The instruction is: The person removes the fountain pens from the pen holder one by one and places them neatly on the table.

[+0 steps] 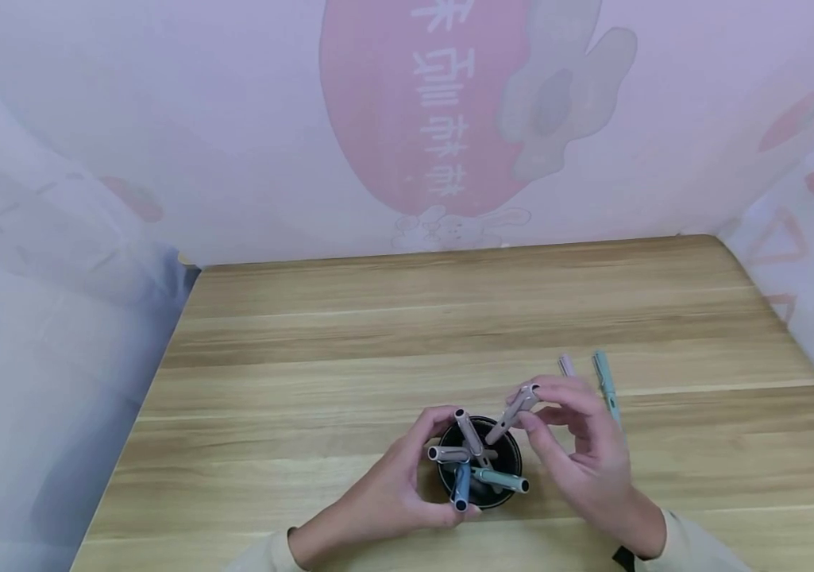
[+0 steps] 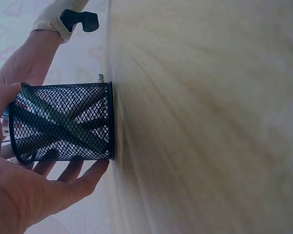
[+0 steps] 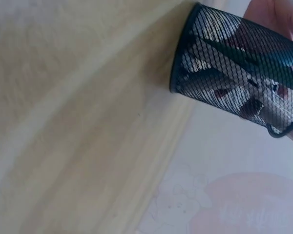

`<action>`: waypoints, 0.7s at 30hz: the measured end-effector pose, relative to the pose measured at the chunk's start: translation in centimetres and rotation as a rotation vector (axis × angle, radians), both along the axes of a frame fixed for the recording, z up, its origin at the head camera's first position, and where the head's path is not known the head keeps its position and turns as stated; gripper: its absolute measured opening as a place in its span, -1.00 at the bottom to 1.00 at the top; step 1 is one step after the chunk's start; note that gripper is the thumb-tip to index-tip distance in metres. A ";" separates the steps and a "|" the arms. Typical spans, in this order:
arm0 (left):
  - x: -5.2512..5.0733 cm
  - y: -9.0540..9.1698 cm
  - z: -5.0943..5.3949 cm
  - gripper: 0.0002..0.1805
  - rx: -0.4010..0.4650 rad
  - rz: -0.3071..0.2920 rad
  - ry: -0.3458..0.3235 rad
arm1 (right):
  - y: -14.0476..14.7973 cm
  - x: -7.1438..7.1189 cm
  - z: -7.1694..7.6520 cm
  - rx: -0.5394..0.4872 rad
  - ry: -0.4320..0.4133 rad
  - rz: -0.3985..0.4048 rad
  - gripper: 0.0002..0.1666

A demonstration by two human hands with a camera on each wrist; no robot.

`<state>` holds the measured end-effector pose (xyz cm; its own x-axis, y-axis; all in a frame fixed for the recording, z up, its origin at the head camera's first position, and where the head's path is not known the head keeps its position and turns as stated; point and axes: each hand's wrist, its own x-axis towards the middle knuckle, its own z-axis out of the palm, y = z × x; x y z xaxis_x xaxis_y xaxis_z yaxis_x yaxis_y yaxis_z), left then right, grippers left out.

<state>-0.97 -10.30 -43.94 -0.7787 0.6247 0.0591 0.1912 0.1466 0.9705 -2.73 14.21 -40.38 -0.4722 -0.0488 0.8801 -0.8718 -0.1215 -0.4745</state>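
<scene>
My left hand (image 1: 395, 485) curls round a black mesh pen holder (image 2: 63, 122), thumb on the near side and fingers on the far side. It stands upright on the table. Inside it lean a blue pen (image 1: 461, 486), a green pen (image 1: 501, 480) and two pinkish-grey pens, one of them (image 1: 449, 454) pointing left. Between thumb and fingertips my right hand (image 1: 588, 457) pinches another pinkish-grey pen (image 1: 509, 419), tilted at the holder's far right rim with its lower end inside. The mesh partly veils the pens in both wrist views.
Beyond my right hand, a teal pen (image 1: 604, 380) and a pale purple pen (image 1: 566, 365) lie on the wooden table (image 1: 306, 342), both partly hidden by the hand. A printed curtain (image 1: 235, 143) hangs behind the table's back edge, with more cloth at both sides.
</scene>
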 end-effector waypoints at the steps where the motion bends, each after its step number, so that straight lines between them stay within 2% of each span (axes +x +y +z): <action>1: 0.0 0.0 0.0 0.05 -0.002 0.001 -0.005 | 0.1 -0.1 0.2 -0.009 0.012 0.001 -0.65; 9: 0.0 -0.1 -0.2 0.03 -0.007 -0.002 -0.001 | 0.8 -0.3 1.5 -0.105 0.015 0.023 -0.62; 14: 0.0 -0.1 -0.2 0.02 0.001 -0.013 -0.007 | 1.8 -0.5 2.1 -0.131 -0.009 0.000 -0.60; 21: 0.0 -0.2 -0.1 0.03 -0.018 -0.012 0.000 | 3.8 -0.9 1.8 -0.125 -0.092 -0.059 -0.57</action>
